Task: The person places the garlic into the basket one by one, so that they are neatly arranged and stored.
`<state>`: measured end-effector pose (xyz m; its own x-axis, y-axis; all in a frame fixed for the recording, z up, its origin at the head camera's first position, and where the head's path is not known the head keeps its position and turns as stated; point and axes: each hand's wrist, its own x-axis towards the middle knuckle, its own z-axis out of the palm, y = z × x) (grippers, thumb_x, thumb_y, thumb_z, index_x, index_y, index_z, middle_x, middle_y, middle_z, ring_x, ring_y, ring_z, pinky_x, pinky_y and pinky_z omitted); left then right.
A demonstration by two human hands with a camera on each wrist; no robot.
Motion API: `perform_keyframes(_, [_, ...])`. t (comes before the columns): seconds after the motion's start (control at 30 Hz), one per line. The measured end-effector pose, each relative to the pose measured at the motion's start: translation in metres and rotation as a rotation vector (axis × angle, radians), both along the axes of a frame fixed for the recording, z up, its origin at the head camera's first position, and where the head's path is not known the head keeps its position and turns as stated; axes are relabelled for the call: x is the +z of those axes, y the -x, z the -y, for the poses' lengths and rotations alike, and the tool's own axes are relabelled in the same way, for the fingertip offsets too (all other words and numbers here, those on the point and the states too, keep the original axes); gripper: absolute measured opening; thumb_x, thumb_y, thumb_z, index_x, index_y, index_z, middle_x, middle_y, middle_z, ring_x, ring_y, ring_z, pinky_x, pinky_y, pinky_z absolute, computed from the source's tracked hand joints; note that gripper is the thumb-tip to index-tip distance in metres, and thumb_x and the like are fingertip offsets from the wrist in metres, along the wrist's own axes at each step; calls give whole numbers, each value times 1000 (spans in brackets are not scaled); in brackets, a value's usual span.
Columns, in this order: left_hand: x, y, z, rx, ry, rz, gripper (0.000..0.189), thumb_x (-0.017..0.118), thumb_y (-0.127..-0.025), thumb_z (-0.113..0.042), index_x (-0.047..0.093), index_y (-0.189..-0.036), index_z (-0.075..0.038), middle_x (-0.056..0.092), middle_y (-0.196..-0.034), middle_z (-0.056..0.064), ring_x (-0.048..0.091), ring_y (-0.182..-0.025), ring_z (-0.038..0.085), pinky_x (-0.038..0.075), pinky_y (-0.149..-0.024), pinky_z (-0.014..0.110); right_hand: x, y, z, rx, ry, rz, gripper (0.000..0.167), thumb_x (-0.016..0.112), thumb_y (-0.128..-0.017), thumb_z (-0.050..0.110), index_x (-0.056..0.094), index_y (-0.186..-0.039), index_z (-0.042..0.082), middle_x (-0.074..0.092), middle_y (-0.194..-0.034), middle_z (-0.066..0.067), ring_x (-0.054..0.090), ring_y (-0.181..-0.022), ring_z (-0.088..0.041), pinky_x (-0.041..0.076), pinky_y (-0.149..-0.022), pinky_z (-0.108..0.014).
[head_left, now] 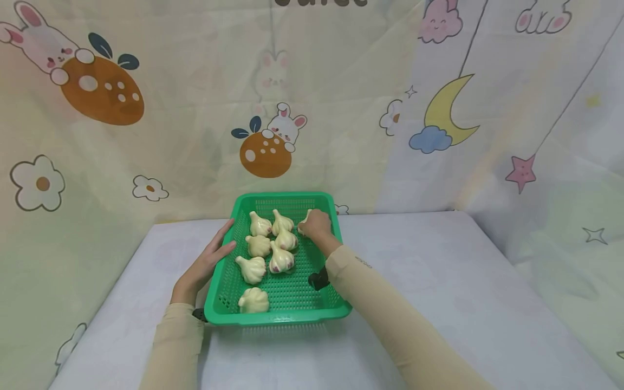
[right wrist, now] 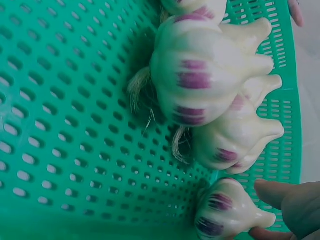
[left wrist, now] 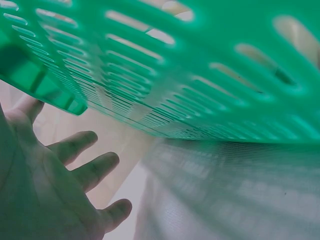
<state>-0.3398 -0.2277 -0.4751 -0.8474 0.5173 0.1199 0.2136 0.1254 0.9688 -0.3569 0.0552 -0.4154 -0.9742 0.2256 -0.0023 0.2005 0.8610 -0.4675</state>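
A green plastic basket (head_left: 278,319) holds several white garlic bulbs (head_left: 281,260) with purple streaks. My left hand (head_left: 207,264) rests against the basket's left rim with fingers spread; the left wrist view shows its palm and straight fingers (left wrist: 95,171) beside the slotted wall. Inside the basket's far right corner, my right hand (head_left: 319,226) holds a garlic bulb (right wrist: 227,210) by its neck end. Thumb and a finger lie on either side of that bulb in the right wrist view, where part of the hand is cut off.
The basket stands on a white-covered table (head_left: 424,271). Behind it hangs a cartoon-printed curtain (head_left: 195,135). Inside, most bulbs lie towards the left and middle, with one bulb (head_left: 254,300) by the near left corner.
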Motion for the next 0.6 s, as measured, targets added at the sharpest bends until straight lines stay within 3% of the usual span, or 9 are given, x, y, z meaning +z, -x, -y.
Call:
perform_keyframes(0.1, [1,-1,0,0,-5,6,61,39,-102,-28,6,-153,-34,-7,-161,0,-9,-147,30,8,-110,66,-1,1,0,-9,-10,0,26,66,-85,22,66,-92,-3,67,-85,-13,61,-74,-22,47,-60,-29])
perform_keyframes(0.27, [4,-1,-1,6,7,-1,61,40,-102,-29,6,-154,-33,-7,-161,-1,-12,-146,30,4,-109,67,-3,9,-1,-7,0,38,49,67,-84,22,49,-119,-7,64,-100,-19,63,-92,-29,53,-76,-38])
perform_keyframes(0.4, [5,-1,0,14,21,-12,62,40,-102,-30,6,-154,-33,-7,-161,-2,-15,-146,29,2,-108,69,-10,19,-7,7,-16,44,46,68,-82,26,54,-114,-5,65,-97,-16,64,-90,-28,53,-78,-40])
perform_keyframes(0.47, [5,-1,-1,13,24,-16,62,40,-102,-30,6,-154,-32,-8,-161,-1,-15,-146,30,1,-107,70,-24,33,-11,28,-65,14,38,70,-79,30,62,-98,-2,66,-87,-13,63,-81,-25,53,-71,-37])
perform_keyframes(0.6, [4,-2,-1,11,16,-7,62,40,-102,-30,6,-154,-31,-8,-161,0,-14,-146,30,2,-108,69,-27,36,-10,62,-107,41,28,71,-79,30,67,-82,3,67,-83,-11,62,-78,-24,53,-70,-35])
